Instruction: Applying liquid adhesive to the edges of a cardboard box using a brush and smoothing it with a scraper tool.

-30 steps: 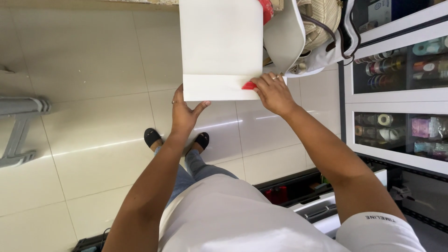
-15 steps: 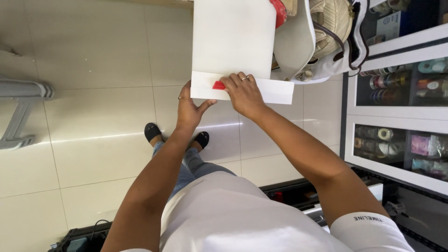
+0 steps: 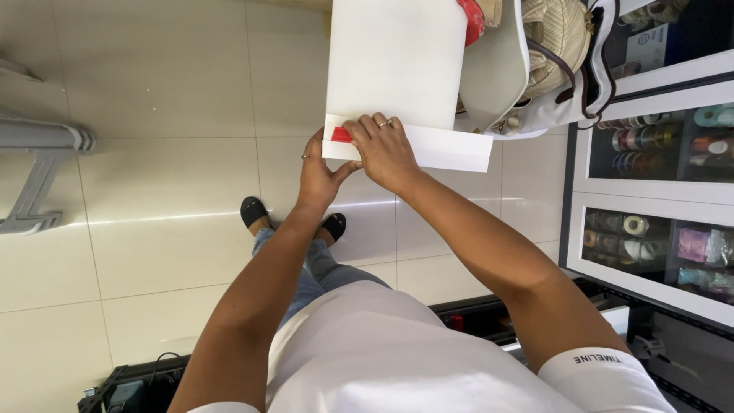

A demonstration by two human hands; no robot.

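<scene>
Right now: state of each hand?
Left hand: closed on the lower edge of the white sheet.
Right hand: fingers flat, pressing a small red tool onto the folded strip.

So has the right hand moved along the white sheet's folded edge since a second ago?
Yes. The right hand has slid toward the sheet's left corner, next to the left hand, away from the cream bag.
</scene>
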